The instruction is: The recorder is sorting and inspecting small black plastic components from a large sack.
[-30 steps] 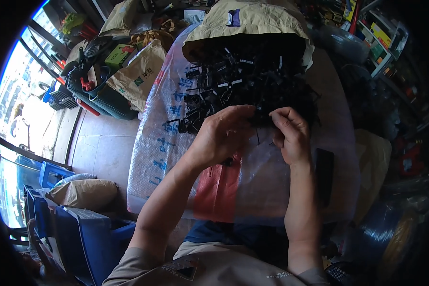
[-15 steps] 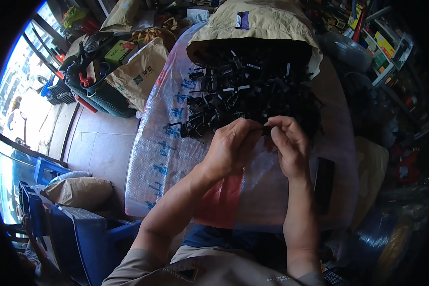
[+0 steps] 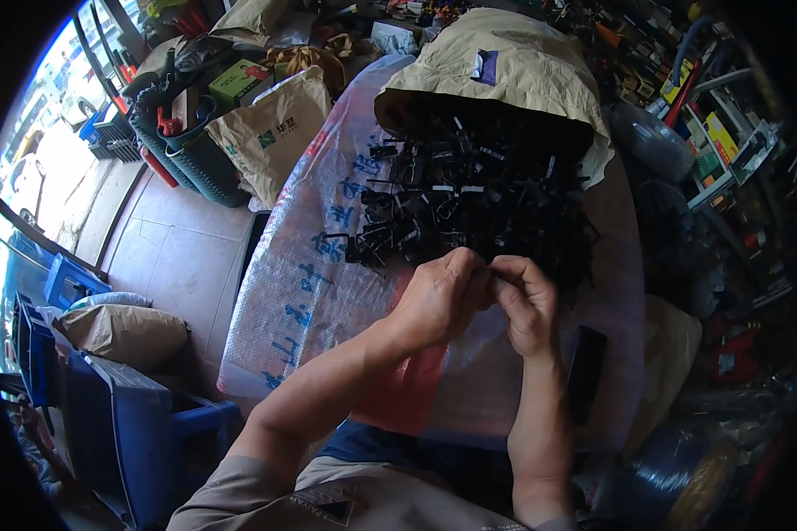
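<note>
My left hand (image 3: 441, 296) and my right hand (image 3: 529, 305) meet above the near edge of a heap of small black plastic parts (image 3: 469, 199). Both have their fingers pinched together, tip to tip, around a small dark piece that the fingers almost wholly cover. Its exact kind cannot be made out. The heap spills from the mouth of a large brown paper sack (image 3: 531, 53) lying on its side. Under everything is a whitish woven plastic sheet (image 3: 270, 327) with blue lettering and a red band (image 3: 407, 389).
A black oblong object (image 3: 586, 372) lies on the sheet, right of my right forearm. To the left stand a blue plastic stool (image 3: 137, 425), a stuffed brown sack (image 3: 124, 334), a paper bag (image 3: 274, 133) and a dark green bin (image 3: 204, 168). Cluttered shelving (image 3: 717, 150) lines the right.
The view has shifted, so the heap and sack sit lower and further right in it. My hands stay pinched together and have drawn closer; the dark piece between them shows less now.
</note>
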A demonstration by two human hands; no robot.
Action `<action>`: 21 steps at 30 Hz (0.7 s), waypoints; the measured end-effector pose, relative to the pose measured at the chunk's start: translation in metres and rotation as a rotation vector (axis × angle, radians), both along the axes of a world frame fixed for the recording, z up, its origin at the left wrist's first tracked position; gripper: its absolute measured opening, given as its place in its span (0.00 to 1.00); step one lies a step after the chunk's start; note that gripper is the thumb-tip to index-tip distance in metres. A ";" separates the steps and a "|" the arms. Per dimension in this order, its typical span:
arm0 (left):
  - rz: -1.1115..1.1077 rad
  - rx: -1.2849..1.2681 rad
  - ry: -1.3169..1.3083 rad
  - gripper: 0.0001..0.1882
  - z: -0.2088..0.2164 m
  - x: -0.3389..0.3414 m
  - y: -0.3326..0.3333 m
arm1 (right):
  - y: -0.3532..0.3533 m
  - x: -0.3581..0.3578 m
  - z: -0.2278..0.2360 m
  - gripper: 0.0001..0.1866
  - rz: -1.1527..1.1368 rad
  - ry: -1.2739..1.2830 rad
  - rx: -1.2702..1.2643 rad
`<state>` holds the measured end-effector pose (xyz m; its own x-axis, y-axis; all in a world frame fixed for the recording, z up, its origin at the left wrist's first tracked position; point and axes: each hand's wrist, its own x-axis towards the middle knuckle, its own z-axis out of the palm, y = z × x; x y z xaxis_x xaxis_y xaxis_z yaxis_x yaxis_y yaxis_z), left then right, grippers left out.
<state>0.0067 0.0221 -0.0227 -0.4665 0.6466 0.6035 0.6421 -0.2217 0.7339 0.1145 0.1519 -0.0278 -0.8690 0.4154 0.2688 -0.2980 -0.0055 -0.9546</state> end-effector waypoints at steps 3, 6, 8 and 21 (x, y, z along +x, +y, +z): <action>0.019 -0.020 0.025 0.08 -0.002 0.005 0.004 | 0.001 0.000 -0.001 0.08 -0.010 -0.003 -0.042; 0.050 -0.044 0.095 0.08 -0.007 0.007 0.006 | -0.001 -0.002 0.000 0.07 -0.008 0.035 -0.082; 0.048 -0.042 0.141 0.08 -0.005 0.008 0.006 | -0.001 -0.002 0.002 0.07 -0.015 0.061 -0.097; -0.500 -0.177 -1.097 0.09 0.014 -0.005 -0.009 | 0.011 0.016 0.017 0.07 0.016 -0.166 0.099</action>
